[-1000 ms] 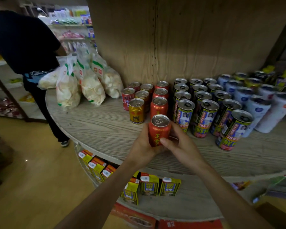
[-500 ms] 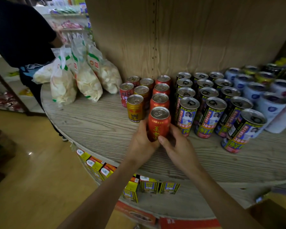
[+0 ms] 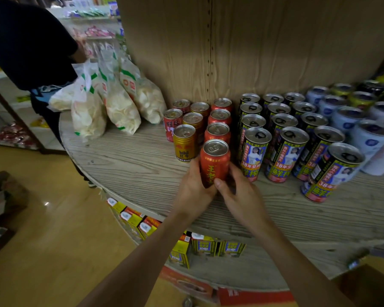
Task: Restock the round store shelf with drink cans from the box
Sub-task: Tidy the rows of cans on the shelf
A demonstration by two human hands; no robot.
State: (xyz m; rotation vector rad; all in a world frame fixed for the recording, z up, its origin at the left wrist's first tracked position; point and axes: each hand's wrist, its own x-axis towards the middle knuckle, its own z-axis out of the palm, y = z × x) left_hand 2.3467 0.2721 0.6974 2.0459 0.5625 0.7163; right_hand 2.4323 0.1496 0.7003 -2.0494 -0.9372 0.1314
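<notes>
A red drink can (image 3: 215,161) with yellow characters stands upright on the round wooden shelf (image 3: 142,169), at the front of a row of red cans (image 3: 218,131). My left hand (image 3: 194,189) grips its left side and my right hand (image 3: 239,193) grips its right side, thumbs curled across the front. A gold can (image 3: 184,142) stands just to its left. Tall cans with green and purple labels (image 3: 254,149) stand just to its right. The box is not in view.
White-and-blue cans (image 3: 368,138) fill the shelf's far right. Bags of white crackers (image 3: 120,103) lean at the shelf's left. A person in dark clothes (image 3: 27,47) stands beyond them. Yellow drink cartons (image 3: 204,244) sit on the lower shelf.
Both hands have pushed the red can a little further back along the shelf, closer behind the row of red cans. The view has shifted slightly downward.
</notes>
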